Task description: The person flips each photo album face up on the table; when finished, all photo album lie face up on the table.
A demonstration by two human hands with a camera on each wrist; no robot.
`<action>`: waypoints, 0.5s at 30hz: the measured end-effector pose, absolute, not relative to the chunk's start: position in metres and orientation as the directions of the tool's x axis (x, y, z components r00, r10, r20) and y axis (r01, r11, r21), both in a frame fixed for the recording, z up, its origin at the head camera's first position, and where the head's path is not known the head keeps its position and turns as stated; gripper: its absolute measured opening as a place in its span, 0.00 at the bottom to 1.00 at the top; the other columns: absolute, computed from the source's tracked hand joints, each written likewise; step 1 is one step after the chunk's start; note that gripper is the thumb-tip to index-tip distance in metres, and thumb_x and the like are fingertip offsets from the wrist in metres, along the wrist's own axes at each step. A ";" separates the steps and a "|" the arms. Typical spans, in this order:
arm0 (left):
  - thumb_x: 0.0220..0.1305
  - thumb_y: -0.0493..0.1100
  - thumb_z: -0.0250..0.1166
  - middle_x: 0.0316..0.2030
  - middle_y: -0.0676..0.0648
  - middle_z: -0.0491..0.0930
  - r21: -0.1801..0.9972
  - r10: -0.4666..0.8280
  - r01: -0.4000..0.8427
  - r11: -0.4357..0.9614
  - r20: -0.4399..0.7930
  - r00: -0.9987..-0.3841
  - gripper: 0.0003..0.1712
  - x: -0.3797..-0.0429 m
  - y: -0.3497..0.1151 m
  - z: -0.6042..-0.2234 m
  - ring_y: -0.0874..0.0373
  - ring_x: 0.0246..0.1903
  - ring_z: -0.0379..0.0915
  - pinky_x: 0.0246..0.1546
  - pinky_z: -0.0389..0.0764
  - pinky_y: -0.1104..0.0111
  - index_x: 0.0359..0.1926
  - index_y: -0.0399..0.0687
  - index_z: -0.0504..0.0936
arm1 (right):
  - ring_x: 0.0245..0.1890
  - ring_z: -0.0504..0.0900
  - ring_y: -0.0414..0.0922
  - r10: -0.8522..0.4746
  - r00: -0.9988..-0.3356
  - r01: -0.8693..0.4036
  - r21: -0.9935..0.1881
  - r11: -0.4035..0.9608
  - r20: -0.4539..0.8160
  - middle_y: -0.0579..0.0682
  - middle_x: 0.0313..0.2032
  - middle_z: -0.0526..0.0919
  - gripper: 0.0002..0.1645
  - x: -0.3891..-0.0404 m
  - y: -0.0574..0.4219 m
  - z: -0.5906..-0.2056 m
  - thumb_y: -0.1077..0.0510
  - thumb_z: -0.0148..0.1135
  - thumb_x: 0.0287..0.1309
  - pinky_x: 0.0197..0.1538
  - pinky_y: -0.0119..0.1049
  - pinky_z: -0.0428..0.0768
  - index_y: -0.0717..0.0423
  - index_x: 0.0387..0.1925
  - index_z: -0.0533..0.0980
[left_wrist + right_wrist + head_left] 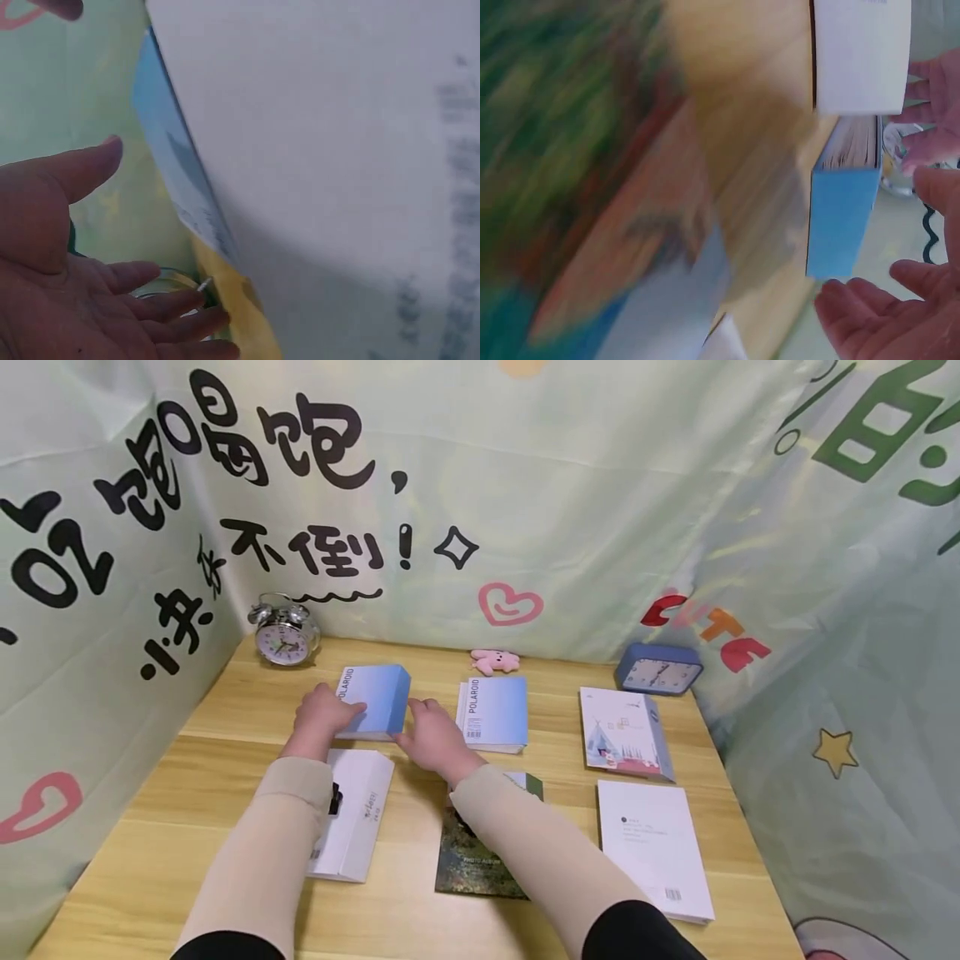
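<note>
A thick blue album (386, 697) marked POLAROID lies at the left of the table, its page edges showing in the right wrist view. My left hand (322, 712) is at its left side, with the thumb reaching over the cover. At its lower right corner is my right hand (437, 739), fingers extended. In the wrist views the left hand (82, 292) has its fingers spread, and the right hand (896, 315) is loosely extended beside the album's blue spine (840, 221). Below the left hand lies a white album (365, 818), partly covered by the left forearm.
Right of the hands lies another POLAROID album (501, 710). A dark photo album (476, 860) is partly under the right forearm. Farther right are a tent-print album (622, 735) and a white book (652, 852). A silver alarm clock (285, 639), pink toy (495, 661) and blue clock (658, 668) line the back.
</note>
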State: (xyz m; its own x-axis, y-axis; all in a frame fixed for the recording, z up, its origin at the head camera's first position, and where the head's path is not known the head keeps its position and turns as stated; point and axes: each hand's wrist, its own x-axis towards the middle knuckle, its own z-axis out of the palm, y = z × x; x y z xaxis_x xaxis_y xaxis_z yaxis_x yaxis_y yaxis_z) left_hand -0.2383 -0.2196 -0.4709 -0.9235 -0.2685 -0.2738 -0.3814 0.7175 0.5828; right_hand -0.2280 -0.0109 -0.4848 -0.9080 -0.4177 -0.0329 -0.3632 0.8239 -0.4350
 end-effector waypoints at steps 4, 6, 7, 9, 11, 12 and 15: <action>0.71 0.57 0.66 0.66 0.19 0.67 0.583 -0.234 -0.396 0.709 -0.336 -0.913 0.51 -0.238 -0.220 -0.475 0.26 0.63 0.68 0.68 0.69 0.39 0.74 0.17 0.58 | 0.65 0.79 0.56 -0.427 -0.900 -0.348 -0.454 0.820 -0.082 0.66 0.68 0.74 0.48 -0.227 -0.023 -0.489 0.43 0.67 0.72 0.66 0.46 0.79 0.68 0.78 0.62; 0.71 0.56 0.67 0.62 0.21 0.72 0.572 -0.227 -0.400 0.716 -0.351 -0.908 0.47 -0.238 -0.221 -0.476 0.30 0.59 0.73 0.64 0.73 0.41 0.70 0.19 0.65 | 0.65 0.79 0.57 -0.424 -0.900 -0.328 -0.485 0.811 -0.101 0.68 0.67 0.75 0.46 -0.227 -0.027 -0.491 0.45 0.65 0.74 0.67 0.47 0.78 0.69 0.78 0.61; 0.70 0.56 0.67 0.59 0.23 0.75 0.566 -0.227 -0.403 0.719 -0.358 -0.906 0.44 -0.237 -0.222 -0.476 0.31 0.56 0.74 0.62 0.75 0.42 0.67 0.19 0.69 | 0.65 0.78 0.57 -0.420 -0.901 -0.314 -0.502 0.806 -0.111 0.68 0.67 0.75 0.45 -0.227 -0.028 -0.492 0.46 0.64 0.75 0.68 0.47 0.78 0.70 0.78 0.61; 0.70 0.55 0.68 0.55 0.25 0.78 0.546 -0.231 -0.409 0.731 -0.366 -0.902 0.39 -0.236 -0.223 -0.477 0.34 0.52 0.76 0.58 0.77 0.43 0.61 0.21 0.74 | 0.67 0.78 0.57 -0.412 -0.903 -0.287 -0.541 0.790 -0.123 0.68 0.67 0.76 0.43 -0.228 -0.031 -0.494 0.47 0.63 0.76 0.69 0.47 0.76 0.70 0.77 0.62; 0.70 0.55 0.68 0.53 0.27 0.80 0.530 -0.235 -0.408 0.743 -0.365 -0.901 0.36 -0.236 -0.224 -0.477 0.36 0.49 0.77 0.55 0.79 0.45 0.58 0.22 0.77 | 0.68 0.77 0.57 -0.407 -0.904 -0.263 -0.579 0.772 -0.132 0.67 0.67 0.76 0.42 -0.229 -0.033 -0.495 0.48 0.63 0.75 0.70 0.47 0.76 0.70 0.76 0.62; 0.70 0.55 0.68 0.52 0.27 0.80 0.526 -0.237 -0.410 0.745 -0.367 -0.900 0.36 -0.236 -0.225 -0.478 0.37 0.48 0.77 0.55 0.79 0.45 0.57 0.23 0.77 | 0.68 0.77 0.57 -0.407 -0.903 -0.253 -0.592 0.765 -0.139 0.67 0.68 0.76 0.42 -0.229 -0.034 -0.496 0.49 0.64 0.76 0.70 0.46 0.75 0.70 0.76 0.62; 0.71 0.55 0.67 0.52 0.27 0.80 0.517 -0.234 -0.410 0.751 -0.373 -0.898 0.35 -0.237 -0.227 -0.479 0.37 0.48 0.77 0.54 0.79 0.46 0.56 0.22 0.78 | 0.67 0.78 0.55 -0.420 -0.893 -0.241 -0.616 0.750 -0.162 0.65 0.69 0.76 0.40 -0.230 -0.038 -0.498 0.50 0.63 0.76 0.69 0.44 0.77 0.69 0.77 0.62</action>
